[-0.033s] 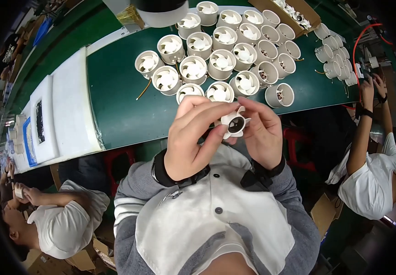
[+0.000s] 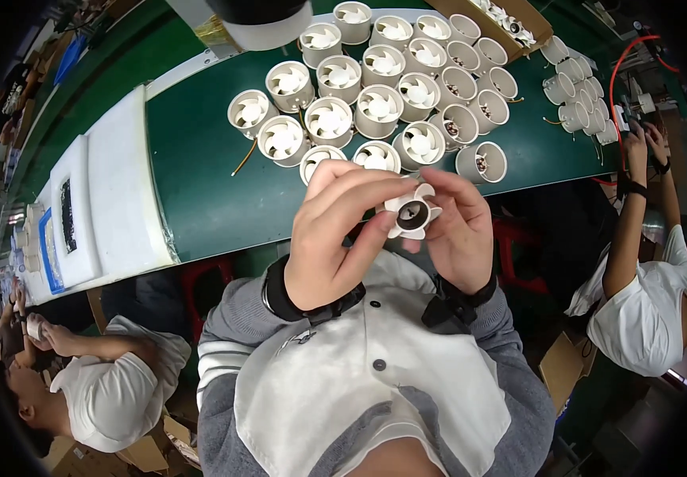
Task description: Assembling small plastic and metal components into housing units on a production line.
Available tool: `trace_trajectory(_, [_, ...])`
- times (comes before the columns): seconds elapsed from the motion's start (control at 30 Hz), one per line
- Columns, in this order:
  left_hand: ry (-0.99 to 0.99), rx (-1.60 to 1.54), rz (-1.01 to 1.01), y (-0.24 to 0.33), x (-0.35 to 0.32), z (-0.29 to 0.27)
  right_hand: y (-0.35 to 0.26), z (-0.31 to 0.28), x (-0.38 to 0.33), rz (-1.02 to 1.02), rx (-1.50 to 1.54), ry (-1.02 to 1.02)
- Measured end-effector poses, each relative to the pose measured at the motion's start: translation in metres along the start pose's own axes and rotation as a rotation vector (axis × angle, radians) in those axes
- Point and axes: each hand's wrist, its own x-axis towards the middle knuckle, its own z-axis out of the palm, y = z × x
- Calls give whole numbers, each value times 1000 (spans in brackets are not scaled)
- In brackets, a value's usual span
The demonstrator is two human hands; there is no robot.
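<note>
Over the table's near edge, a small white fan impeller is held up in front of my chest, its dark round hub opening facing me. My left hand pinches it between thumb and fingers from the left. From the other side, my right hand bends its fingers and thumb around the blades. Just beyond my hands stand several light grey round housings with white fan wheels inside. To their right, several housings have no fan wheel and show copper-coloured parts within.
An open cardboard box of white impellers sits at the far right. More housings stand beyond it, near a co-worker. A dark cylindrical machine part overhangs the table's back. White foam lies left; another person sits there.
The impeller has turned slightly in my fingers, so its hub opening faces me more. The table scene has shifted a little to the left in view.
</note>
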Motion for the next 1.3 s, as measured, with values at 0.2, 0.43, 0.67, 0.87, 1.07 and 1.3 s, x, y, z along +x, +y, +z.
trace_trajectory(0.2, [-121,-207,159,-18,22,21,-11,-16,-20,-64,53,123])
trace_trajectory(0.43, [-238,-238,140,-25,33,44,-15,-26,-30,-260,-70,268])
trace_trajectory(0.67, [-363,-123,122,-38,34,71,-45,-53,-45,-367,-1013,204])
trace_trajectory(0.87, [-384,-81,73,-33,29,71,-66,-50,-38,-377,-1430,268])
trace_trajectory(1.07, [-337,-65,49,-29,14,44,-100,-77,-4,-191,-1755,213])
trace_trajectory(1.3, [-194,-36,130,-31,-2,17,-95,-79,14,-190,-2055,-70])
